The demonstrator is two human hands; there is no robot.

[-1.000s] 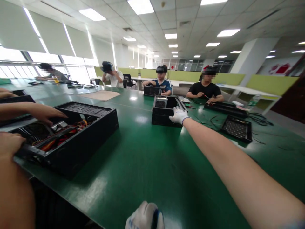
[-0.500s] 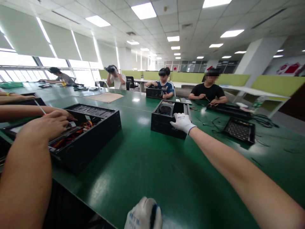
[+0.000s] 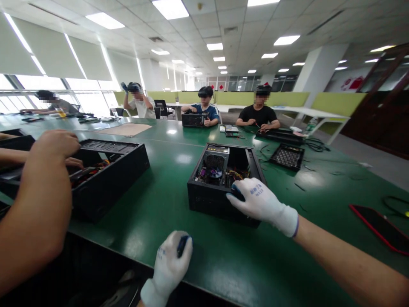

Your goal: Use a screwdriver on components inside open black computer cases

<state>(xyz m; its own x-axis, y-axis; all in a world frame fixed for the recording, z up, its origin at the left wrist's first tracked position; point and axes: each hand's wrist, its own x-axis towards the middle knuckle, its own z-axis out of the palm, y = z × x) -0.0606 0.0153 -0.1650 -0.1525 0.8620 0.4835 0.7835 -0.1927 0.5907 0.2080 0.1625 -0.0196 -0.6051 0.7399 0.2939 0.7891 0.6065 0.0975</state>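
Observation:
A black computer case (image 3: 209, 199) lies open side up on the table in front of me, with a cooling fan (image 3: 214, 173), a power supply and coloured wires showing inside. My right hand (image 3: 252, 196), in a white glove with a blue palm, grips the case's near right edge, the thumb on the outer wall and the fingers over the rim. My left hand (image 3: 174, 256), gloved likewise, is curled closed near the table's front edge, apart from the case. Whatever its fingers may hold is hidden.
A neighbour's arm (image 3: 41, 204) reaches into another open computer case (image 3: 111, 183) at left. Several people sit across the green table (image 3: 153, 213). At right lie a black perforated tray (image 3: 287, 157), cables (image 3: 315, 144) and a red-edged dark panel (image 3: 380, 228).
The computer case has come nearer to me with my right hand on its edge. My left hand has moved further into view. The view has turned right, and the neighbour's hand has lifted.

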